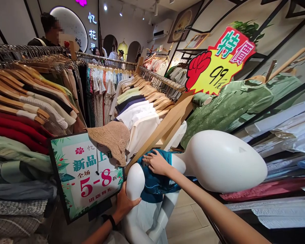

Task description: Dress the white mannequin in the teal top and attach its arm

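A white mannequin tilts in front of me, its smooth head pointing right. A teal top sits around its upper body. My left hand, with a black band at the wrist, wraps around the mannequin's upper arm just below the shoulder, thumb across the front. My right hand reaches over from the right, its closed fingers holding the teal top near the far shoulder; the fingertips are partly hidden in the cloth. Lower down, the mannequin's other forearm and a pale white lower garment show.
A framed sign with a tan knitted hat on it stands close by on the left. Clothes racks surround the mannequin. A yellow price sign hangs before green garments. A person is at the back left.
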A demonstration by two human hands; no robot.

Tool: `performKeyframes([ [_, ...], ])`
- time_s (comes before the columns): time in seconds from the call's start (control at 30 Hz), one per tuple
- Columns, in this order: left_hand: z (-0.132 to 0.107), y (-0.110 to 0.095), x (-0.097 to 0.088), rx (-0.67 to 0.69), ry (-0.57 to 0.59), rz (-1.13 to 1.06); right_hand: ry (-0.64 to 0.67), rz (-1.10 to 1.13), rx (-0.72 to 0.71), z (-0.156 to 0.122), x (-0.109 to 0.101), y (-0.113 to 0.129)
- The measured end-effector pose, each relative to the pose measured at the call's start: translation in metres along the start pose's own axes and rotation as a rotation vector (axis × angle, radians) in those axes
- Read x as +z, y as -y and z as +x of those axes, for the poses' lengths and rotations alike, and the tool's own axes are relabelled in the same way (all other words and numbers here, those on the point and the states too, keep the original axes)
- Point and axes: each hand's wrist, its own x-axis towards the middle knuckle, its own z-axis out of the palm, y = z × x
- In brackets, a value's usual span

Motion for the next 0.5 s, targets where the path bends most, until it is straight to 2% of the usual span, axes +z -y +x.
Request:
performKeyframes([
  [0.13,0.001,0.005,0.001,0.017,-0.023,-0.006,0.181,0.096,0.125,0.007,-0.015,0.002],
  [0.27,0.002,0.009,0.004,0.046,-0.048,-0.021,0.376,0.145,0.177,0.009,-0.024,0.002],
  [0.5,0.007,0.013,0.007,0.094,-0.06,-0.046,0.336,0.015,0.202,-0.008,-0.011,0.003],
])
